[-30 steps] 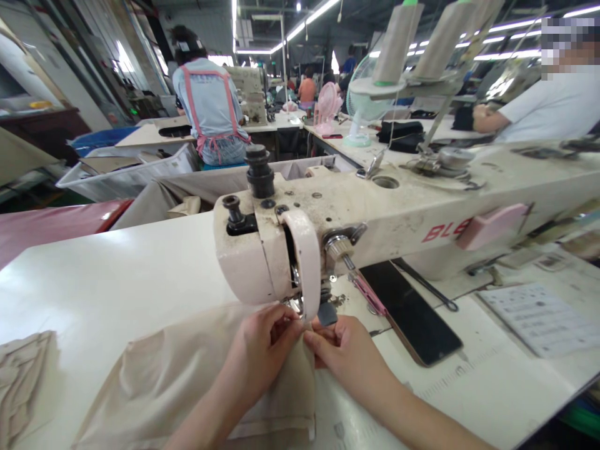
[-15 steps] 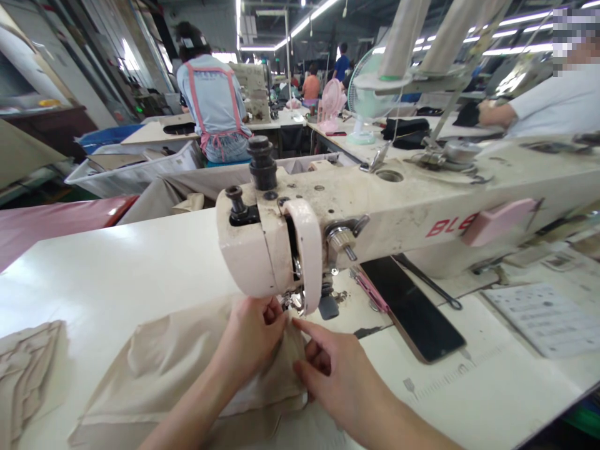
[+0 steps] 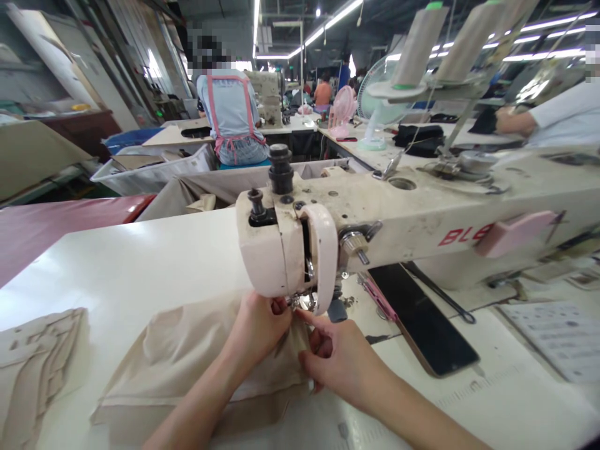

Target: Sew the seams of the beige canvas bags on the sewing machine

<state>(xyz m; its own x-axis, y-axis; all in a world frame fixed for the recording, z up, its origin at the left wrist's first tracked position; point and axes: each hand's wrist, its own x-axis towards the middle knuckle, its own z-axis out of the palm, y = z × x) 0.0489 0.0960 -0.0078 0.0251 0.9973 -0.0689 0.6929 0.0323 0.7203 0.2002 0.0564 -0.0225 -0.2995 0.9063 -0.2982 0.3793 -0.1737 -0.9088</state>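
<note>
Under the needle end of a cream sewing machine [image 3: 285, 250], a piece of beige fabric [image 3: 178, 350] lies on the white table. My left hand [image 3: 262, 325] is closed on the fabric close to the presser foot, its fingertips pinching the cloth. On the other side of that spot, my right hand [image 3: 337, 350] grips the fabric's right edge between thumb and curled fingers, with the index finger stretched toward the foot. The needle is partly hidden behind the white guard and my fingers.
A stack of beige fabric pieces [image 3: 42, 362] lies at the left. Right of the needle are pink thread snips [image 3: 380, 299], a black phone [image 3: 426, 322] and a printed sheet [image 3: 553, 334]. Thread cones [image 3: 422, 47] stand above the machine. A person in a pink apron [image 3: 232, 115] sits ahead.
The whole view has shifted, so the machine and table sit farther right in the picture. Both hands keep their hold on the fabric at the presser foot, with little visible movement.
</note>
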